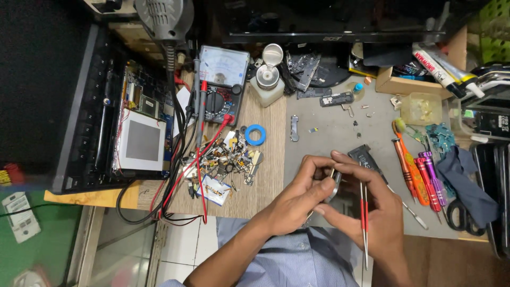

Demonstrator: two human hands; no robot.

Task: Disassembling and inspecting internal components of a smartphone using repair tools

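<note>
Nearest the camera, both forearms rise from the bottom edge and meet over the grey mat (329, 133). The left hand (297, 199) comes in from seven o'clock, wrist bent, fingers curled and closed on a small dark rounded part (336, 186) pinched between thumb and fingertips. The right hand (372, 207) comes up from five o'clock, its fingers bent inward to touch the same part; it also grips red-handled tweezers (364, 212), which run almost straight down along the palm, tips pointing to six o'clock. Both hands are clamped, and the part sits just where their fingertips meet.

Just past the fingers, at twelve o'clock, a dark phone frame (366, 157) lies flat on the mat. At three o'clock from the hands lie several orange, red and purple screwdrivers (419, 172), with a blue-grey cloth (462, 175) beyond them. At ten o'clock a heap of small metal scraps (228, 157) rests on the wooden bench, a blue tape ring (255, 134) beside it. Farther off, at eleven o'clock, stands an analogue multimeter (223, 82) with red and black leads; a liquid dispenser bottle (267, 79) is just right of it.
</note>
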